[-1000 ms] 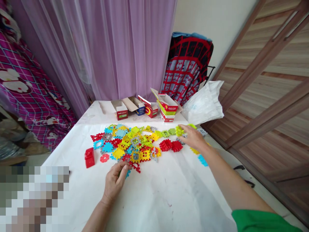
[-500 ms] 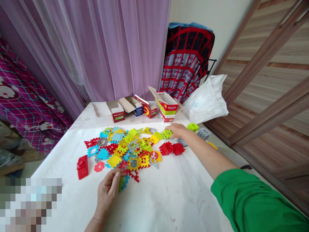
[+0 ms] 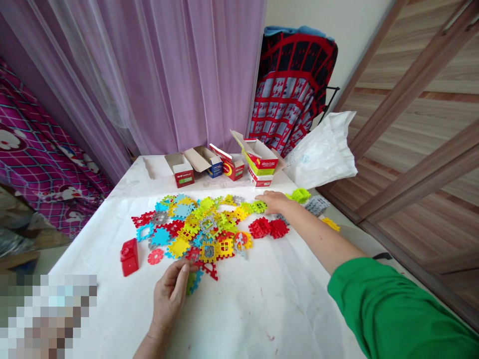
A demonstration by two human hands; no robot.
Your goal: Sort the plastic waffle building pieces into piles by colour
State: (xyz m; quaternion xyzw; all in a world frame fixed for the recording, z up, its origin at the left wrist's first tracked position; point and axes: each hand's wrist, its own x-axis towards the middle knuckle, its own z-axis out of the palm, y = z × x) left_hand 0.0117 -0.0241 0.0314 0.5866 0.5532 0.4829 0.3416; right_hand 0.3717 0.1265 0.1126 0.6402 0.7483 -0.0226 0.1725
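Note:
A pile of interlocking plastic building pieces [image 3: 177, 248] in yellow, red, blue, grey and lime green spreads over the white-covered table [image 3: 262, 309]. My left hand [image 3: 170, 286] rests at the pile's near edge, its fingers curled and thumb bent inward. Beside its fingertips lie a green-and-blue piece [image 3: 193, 282] and a red triangular piece [image 3: 210, 271]; what the fingers grip, if anything, is hidden. At the pile's far right, my right hand [image 3: 275, 202] is closed at a lime-green building piece [image 3: 259, 207], with the thumb out of sight. Red pieces [image 3: 260, 228] sit stacked just below that wrist.
Opened small cartons [image 3: 184, 178] line the back, including a red and lime one [image 3: 264, 167]. A white plastic bag [image 3: 322, 152] stands at back right. Lime-green pieces [image 3: 300, 195] and grey pieces [image 3: 317, 205] lie beyond my right forearm. A red block [image 3: 129, 258] lies left.
The camera view has shifted slightly. Both hands stay at the same pieces, with no visible change in their grip.

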